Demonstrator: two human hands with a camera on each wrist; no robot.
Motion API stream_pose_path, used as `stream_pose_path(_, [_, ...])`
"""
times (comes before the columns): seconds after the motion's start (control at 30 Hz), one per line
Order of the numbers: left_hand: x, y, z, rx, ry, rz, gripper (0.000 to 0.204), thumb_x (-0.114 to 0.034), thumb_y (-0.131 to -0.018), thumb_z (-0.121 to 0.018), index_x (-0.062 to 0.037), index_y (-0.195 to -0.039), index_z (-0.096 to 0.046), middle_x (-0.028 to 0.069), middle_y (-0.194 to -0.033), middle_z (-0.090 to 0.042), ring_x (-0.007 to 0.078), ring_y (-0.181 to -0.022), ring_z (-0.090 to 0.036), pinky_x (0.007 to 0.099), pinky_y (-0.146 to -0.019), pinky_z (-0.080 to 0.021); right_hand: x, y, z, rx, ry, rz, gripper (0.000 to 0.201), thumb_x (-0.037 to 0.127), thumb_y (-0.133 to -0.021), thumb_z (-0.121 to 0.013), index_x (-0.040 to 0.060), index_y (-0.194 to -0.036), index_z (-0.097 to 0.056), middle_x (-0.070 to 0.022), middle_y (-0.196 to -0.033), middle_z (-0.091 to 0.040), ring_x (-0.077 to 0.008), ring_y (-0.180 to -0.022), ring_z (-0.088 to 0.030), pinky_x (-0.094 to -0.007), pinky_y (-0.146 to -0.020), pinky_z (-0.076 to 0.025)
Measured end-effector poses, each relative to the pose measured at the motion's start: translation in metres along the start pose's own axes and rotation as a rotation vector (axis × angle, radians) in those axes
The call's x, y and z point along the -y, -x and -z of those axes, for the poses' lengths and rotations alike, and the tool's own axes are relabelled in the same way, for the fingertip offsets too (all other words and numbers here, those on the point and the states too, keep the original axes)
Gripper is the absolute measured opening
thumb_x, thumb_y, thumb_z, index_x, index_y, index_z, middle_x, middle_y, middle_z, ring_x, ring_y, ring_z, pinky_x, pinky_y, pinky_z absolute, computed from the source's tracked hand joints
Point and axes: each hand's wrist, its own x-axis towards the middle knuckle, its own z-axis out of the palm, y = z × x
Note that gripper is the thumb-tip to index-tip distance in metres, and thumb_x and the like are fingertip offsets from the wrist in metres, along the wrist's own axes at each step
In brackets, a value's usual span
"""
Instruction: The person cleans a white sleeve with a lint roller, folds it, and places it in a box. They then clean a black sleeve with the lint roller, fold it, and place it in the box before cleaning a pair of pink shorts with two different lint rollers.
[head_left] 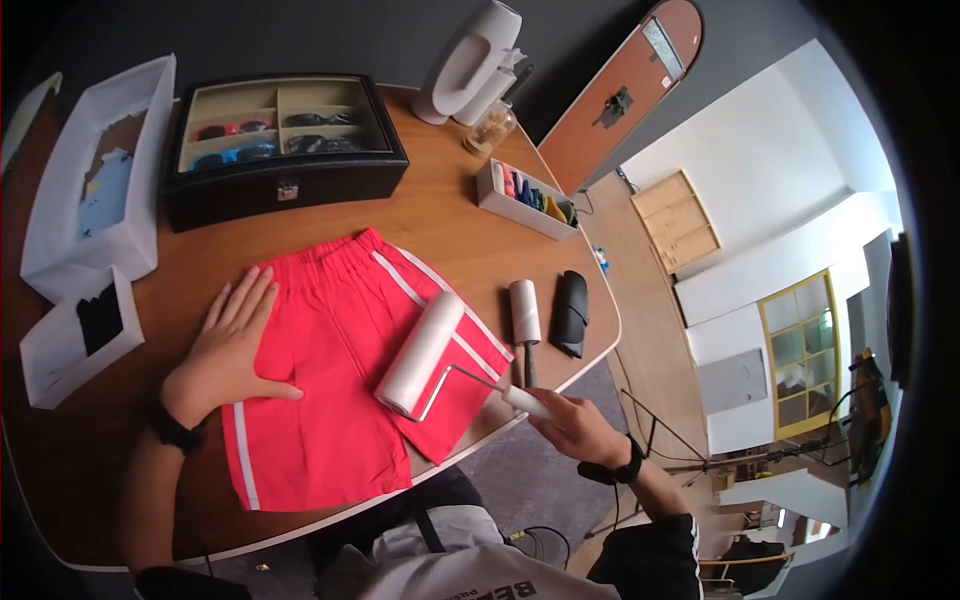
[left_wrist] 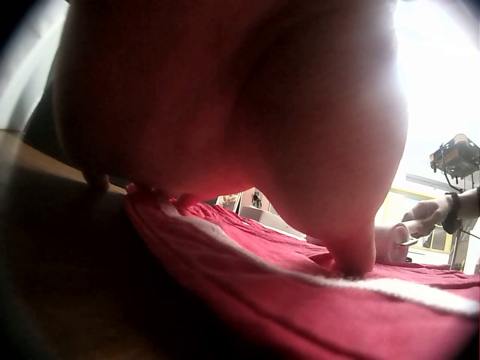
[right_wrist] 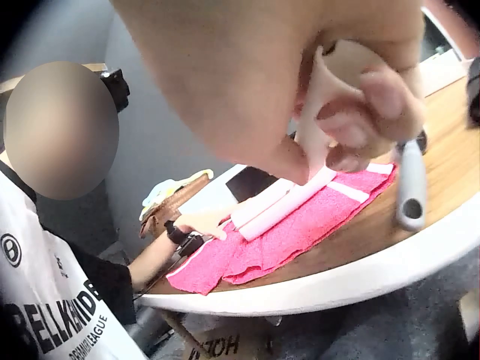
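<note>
Bright pink shorts (head_left: 330,400) with white side stripes lie spread on the wooden table (head_left: 420,215). My left hand (head_left: 232,345) rests on the waistband side of them, fingers spread and thumb out across the cloth; the left wrist view shows its fingertips on the fabric. With my right hand (head_left: 578,430) I grip the white handle of a large lint roller (head_left: 425,350). Its white cylinder lies over the striped leg of the shorts. In the right wrist view, fingers (right_wrist: 352,124) curl round the handle. A smaller lint roller (head_left: 524,312) lies just beyond the shorts.
A black glasses case (head_left: 570,315) lies right of the small roller. Toward the back stand a glass-lidded display box (head_left: 285,190) with sunglasses, a narrow box of colourful items (head_left: 520,205), a glass jar (head_left: 488,132) and a white vase-like object (head_left: 460,70). White trays (head_left: 145,215) line the left.
</note>
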Motion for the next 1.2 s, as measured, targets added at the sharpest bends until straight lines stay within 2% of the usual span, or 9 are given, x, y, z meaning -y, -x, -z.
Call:
stream_pose_path(0.1, [0.001,0.0,-0.002,-0.022,-0.016,-0.003,0.142,-0.073,-0.065,-0.087,0.0077,-0.163,-0.023,0.0262,-0.173,-0.017,0.036,-0.164,-0.009,0.0522,-0.132,-0.011,0.003,-0.04,-0.01,-0.078,-0.022,0.146,0.042,0.013,-0.098,-0.07,-0.0002,-0.135,-0.056,-0.0274,-0.097,-0.072,-0.0474,-0.087,-0.071,-0.0508,-0.076,-0.057])
stream_pose_path(0.13, [0.001,0.0,-0.002,-0.019,-0.015,-0.009,0.142,-0.075,-0.065,-0.086,0.0077,-0.163,-0.023,0.0263,-0.173,-0.017,0.0361,-0.163,-0.01,0.0522,-0.132,-0.012,0.005,-0.051,-0.012,-0.036,-0.035,0.116,0.044,0.009,-0.099,-0.07,-0.0013,-0.138,-0.056,-0.0253,-0.102,-0.073,-0.0436,-0.096,-0.073,-0.0451,-0.081,-0.057])
stream_pose_path(0.27, [0.004,0.0,-0.006,-0.026,-0.033,-0.026,0.143,-0.079,-0.066,-0.082,0.0086,-0.163,-0.022,0.0269,-0.172,-0.017,0.0366,-0.163,-0.009,0.0528,-0.132,-0.011,0.011,-0.085,-0.025,-0.058,-0.12,0.142,0.048,0.007,-0.095,-0.067,0.0071,-0.142,-0.055,-0.0231,-0.101,-0.07,-0.0412,-0.088,-0.071,-0.0463,-0.076,-0.057])
stream_pose_path(0.43, [0.005,0.001,-0.009,-0.051,-0.038,-0.05,0.145,-0.083,-0.067,-0.079,0.0091,-0.163,-0.021,0.028,-0.172,-0.018,0.0375,-0.163,-0.009,0.0531,-0.131,-0.011,0.012,-0.085,-0.027,-0.051,-0.023,0.139,0.043,0.011,-0.093,-0.071,0.0043,-0.134,-0.061,-0.0183,-0.106,-0.068,-0.038,-0.085,-0.069,-0.0444,-0.079,-0.057])
stream_pose_path(0.5, [0.006,0.001,-0.011,-0.065,-0.042,-0.052,0.145,-0.084,-0.067,-0.078,0.0088,-0.163,-0.021,0.0285,-0.171,-0.018,0.0375,-0.163,-0.009,0.053,-0.132,-0.01,0.001,-0.076,-0.024,-0.271,0.168,0.242,0.039,0.015,-0.092,-0.075,0.0024,-0.128,-0.064,-0.017,-0.104,-0.067,-0.0348,-0.088,-0.069,-0.0439,-0.079,-0.057])
stream_pose_path(0.57, [0.006,0.001,-0.011,-0.077,-0.029,-0.058,0.143,-0.086,-0.067,-0.075,0.0095,-0.161,-0.026,0.0277,-0.171,-0.021,0.0368,-0.163,-0.01,0.0553,-0.131,-0.009,-0.012,-0.065,-0.02,-0.323,0.262,0.217,0.043,0.021,-0.092,-0.079,0.0031,-0.126,-0.063,-0.016,-0.103,-0.067,-0.0331,-0.091,-0.069,-0.0435,-0.078,-0.057])
stream_pose_path(0.67, [0.006,0.001,-0.012,-0.078,-0.027,-0.058,0.143,-0.086,-0.067,-0.075,0.0094,-0.161,-0.026,0.0277,-0.171,-0.021,0.0369,-0.163,-0.01,0.0554,-0.131,-0.009,-0.029,-0.044,-0.018,-0.382,0.381,-0.071,0.062,0.036,-0.088,-0.082,0.0062,-0.136,-0.057,-0.0154,-0.101,-0.068,-0.0336,-0.089,-0.07,-0.043,-0.074,-0.058])
stream_pose_path(0.77, [0.005,0.001,-0.01,-0.061,-0.038,-0.054,0.144,-0.085,-0.067,-0.077,0.0083,-0.163,-0.022,0.0285,-0.171,-0.02,0.0379,-0.163,-0.01,0.053,-0.132,-0.01,-0.03,-0.025,-0.018,-0.274,0.36,-0.22,0.065,0.034,-0.09,-0.08,0.0064,-0.141,-0.051,-0.0171,-0.096,-0.071,-0.0368,-0.082,-0.072,-0.0464,-0.07,-0.058])
stream_pose_path(1.2, [0.006,0.0,-0.01,-0.026,-0.059,-0.042,0.146,-0.086,-0.067,-0.076,0.0077,-0.163,-0.021,0.0277,-0.172,-0.017,0.0377,-0.163,-0.008,0.0531,-0.132,-0.009,-0.094,-0.057,-0.034,-0.334,0.129,-0.249,0.049,0.017,-0.097,-0.066,0.0083,-0.143,-0.049,-0.0266,-0.088,-0.071,-0.0489,-0.083,-0.07,-0.0555,-0.072,-0.055])
